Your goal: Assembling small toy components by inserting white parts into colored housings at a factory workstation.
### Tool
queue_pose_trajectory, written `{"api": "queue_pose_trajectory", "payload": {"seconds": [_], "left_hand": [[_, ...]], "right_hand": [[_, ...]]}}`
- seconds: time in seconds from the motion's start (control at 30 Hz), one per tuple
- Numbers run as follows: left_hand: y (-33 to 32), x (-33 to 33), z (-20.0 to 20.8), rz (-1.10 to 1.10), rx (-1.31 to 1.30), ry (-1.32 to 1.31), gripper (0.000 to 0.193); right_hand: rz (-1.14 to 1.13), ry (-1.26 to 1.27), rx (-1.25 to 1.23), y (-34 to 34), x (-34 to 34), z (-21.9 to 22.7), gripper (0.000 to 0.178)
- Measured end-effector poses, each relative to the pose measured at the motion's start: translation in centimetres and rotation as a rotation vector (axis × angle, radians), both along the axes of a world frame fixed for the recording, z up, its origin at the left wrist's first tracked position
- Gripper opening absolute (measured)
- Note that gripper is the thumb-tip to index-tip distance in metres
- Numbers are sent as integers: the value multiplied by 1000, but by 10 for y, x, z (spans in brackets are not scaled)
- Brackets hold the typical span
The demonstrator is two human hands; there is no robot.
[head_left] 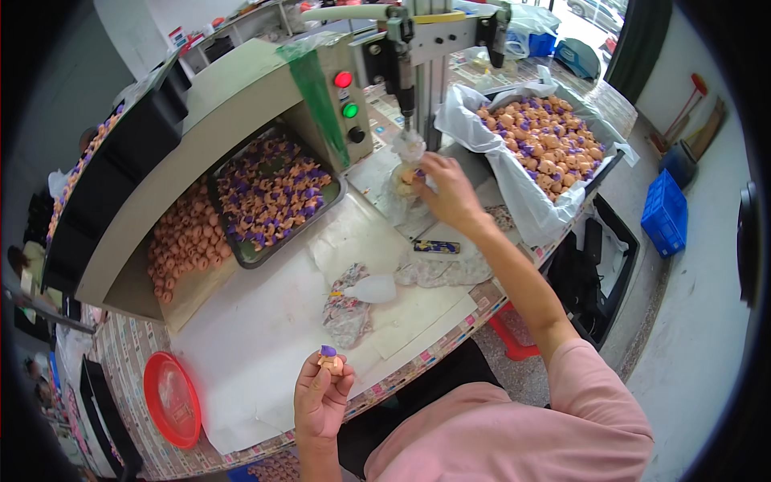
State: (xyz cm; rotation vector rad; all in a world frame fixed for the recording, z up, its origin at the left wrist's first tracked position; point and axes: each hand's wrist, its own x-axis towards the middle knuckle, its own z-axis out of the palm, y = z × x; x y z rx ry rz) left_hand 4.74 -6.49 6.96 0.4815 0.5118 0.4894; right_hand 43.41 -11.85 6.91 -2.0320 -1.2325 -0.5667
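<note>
My left hand (320,402) is raised at the table's front edge, its thumb and fingers pinching a small toy figure (330,361) with a peach body and a purple top. Farther off, my right hand (451,193) reaches to the base of a bench press (408,104). Its fingers close round a small peach-and-purple piece (417,175) on the pale holder (403,181), under the press head wrapped in clear plastic (409,145). My fingers partly hide that piece.
A dark tray (259,255) of purple-and-peach parts and a pile of round peach parts (186,241) lie under a beige housing. A lined bin (470,120) of figures stands right. A white bottle (376,288), plastic wrap (345,321) and red basin (193,414) are on the table.
</note>
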Motion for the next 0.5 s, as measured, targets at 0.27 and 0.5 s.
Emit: {"api": "queue_pose_trajectory", "payload": {"seconds": [0.27, 0.5], "left_hand": [[-4, 10, 20, 41, 145, 36, 28], [24, 27, 42, 28, 271, 68, 24]], "right_hand": [[-18, 82, 58, -49, 13, 45, 19], [-381, -17, -73, -151, 122, 83, 25]]}}
